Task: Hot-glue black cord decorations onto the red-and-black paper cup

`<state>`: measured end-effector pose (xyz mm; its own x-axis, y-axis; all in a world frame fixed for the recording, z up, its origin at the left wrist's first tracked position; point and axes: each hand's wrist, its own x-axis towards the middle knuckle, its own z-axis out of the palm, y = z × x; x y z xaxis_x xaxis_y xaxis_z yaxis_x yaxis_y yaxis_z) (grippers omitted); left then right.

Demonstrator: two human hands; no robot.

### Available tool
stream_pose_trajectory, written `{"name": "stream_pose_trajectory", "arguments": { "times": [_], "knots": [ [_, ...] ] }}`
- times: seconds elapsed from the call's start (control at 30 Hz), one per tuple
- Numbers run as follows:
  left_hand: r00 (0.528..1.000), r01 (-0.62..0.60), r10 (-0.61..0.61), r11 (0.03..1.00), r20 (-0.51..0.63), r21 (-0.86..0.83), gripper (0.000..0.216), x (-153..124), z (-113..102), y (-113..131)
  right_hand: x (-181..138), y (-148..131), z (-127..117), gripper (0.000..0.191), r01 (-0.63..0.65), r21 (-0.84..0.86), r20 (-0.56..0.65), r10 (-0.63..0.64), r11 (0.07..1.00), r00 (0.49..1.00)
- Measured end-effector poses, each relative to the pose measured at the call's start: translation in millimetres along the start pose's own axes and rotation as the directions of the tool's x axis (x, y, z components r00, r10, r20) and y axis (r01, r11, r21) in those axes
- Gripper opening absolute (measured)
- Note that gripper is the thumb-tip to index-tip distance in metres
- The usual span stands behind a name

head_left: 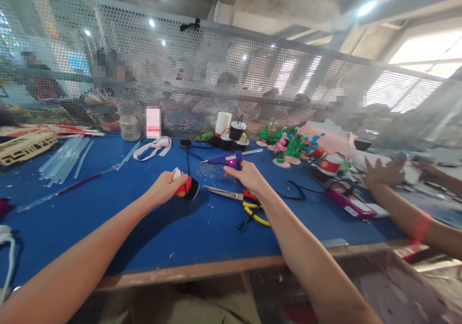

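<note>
At your far left, glue sticks lie loose on the blue table; behind them stands a clear jar, its contents too blurred to tell. Your left hand is closed, thumb and fingers pinching a red cup tilted above the table, black end down to the right; you can't see inside it. Your right hand wraps the glue gun, its nozzle aimed left, apart from the cup. Scissors lie below it. Behind the gun, cups cluster, contents hidden. Farther right, green figures stand near another cup, its inside unclear, before a co-worker's hand.
</note>
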<state>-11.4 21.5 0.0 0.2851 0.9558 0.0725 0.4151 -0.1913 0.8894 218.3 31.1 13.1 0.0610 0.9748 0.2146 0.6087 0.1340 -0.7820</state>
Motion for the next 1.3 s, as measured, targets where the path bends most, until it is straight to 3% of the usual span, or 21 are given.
{"name": "stream_pose_trajectory", "arguments": {
  "times": [0.1, 0.3, 0.5, 0.6, 0.67, 0.73, 0.83, 1.0, 1.13, 1.3],
  "knots": [
    [0.999, -0.03, 0.031, 0.998, -0.016, 0.051, 0.035, -0.3, -1.7, 0.2, 17.4, 13.5, -2.8, 0.026, -0.067, -0.121, -0.054, 0.06, 0.99, 0.997],
    [0.997, -0.071, 0.073, 0.991, -0.011, 0.116, 0.037, -3.9, -2.4, 6.4, 33.0, 30.1, 3.6, 0.034, -0.153, -0.204, -0.03, 0.15, 0.967, 0.988],
    [0.993, -0.116, 0.116, 0.978, 0.008, 0.173, 0.037, -7.9, -0.9, 11.7, 18.6, -5.0, 8.0, 0.02, 0.01, -0.293, -0.071, -0.032, 0.956, 0.997],
    [0.987, -0.16, 0.158, 0.956, 0.029, 0.245, 0.037, -11.7, 1.6, 15.8, 3.0, -36.0, 17.9, 0.021, 0.174, -0.235, 0.078, -0.16, 0.956, 0.984],
    [0.98, -0.195, 0.194, 0.931, 0.034, 0.31, 0.037, -14.1, 3.2, 18.5, -7.0, -52.1, 27.1, 0.023, 0.305, -0.069, 0.243, -0.281, 0.95, 0.928],
    [0.973, -0.227, 0.23, 0.902, 0.034, 0.368, 0.036, -15.8, 4.3, 20.2, -14.7, -61.4, 35.9, 0.018, 0.306, 0.022, 0.296, -0.299, 0.952, 0.907],
    [0.959, -0.274, 0.279, 0.859, 0.054, 0.432, 0.035, -16.3, 5.1, 20.7, -21.2, -64.8, 44.5, 0.01, 0.221, 0.105, 0.298, -0.243, 0.97, 0.923],
    [0.951, -0.295, 0.301, 0.806, 0.074, 0.514, 0.033, -15.8, 5.5, 20.8, -26.1, -62.7, 46.7, 0.008, 0.177, 0.121, 0.295, -0.206, 0.977, 0.933],
    [0.96, -0.273, 0.276, 0.875, 0.051, 0.401, 0.033, -15.5, 5.0, 21.1, -27.6, -60.3, 45.8, 0.007, 0.218, 0.14, 0.183, -0.242, 0.966, 0.953],
    [0.993, -0.09, 0.087, 0.996, 0.085, 0.022, 0.038, -12.0, 3.7, 21.2, -25.4, -54.6, 43.9, 0.003, 0.156, 0.45, 0.1, -0.223, 0.879, 0.97]
  ]
}}
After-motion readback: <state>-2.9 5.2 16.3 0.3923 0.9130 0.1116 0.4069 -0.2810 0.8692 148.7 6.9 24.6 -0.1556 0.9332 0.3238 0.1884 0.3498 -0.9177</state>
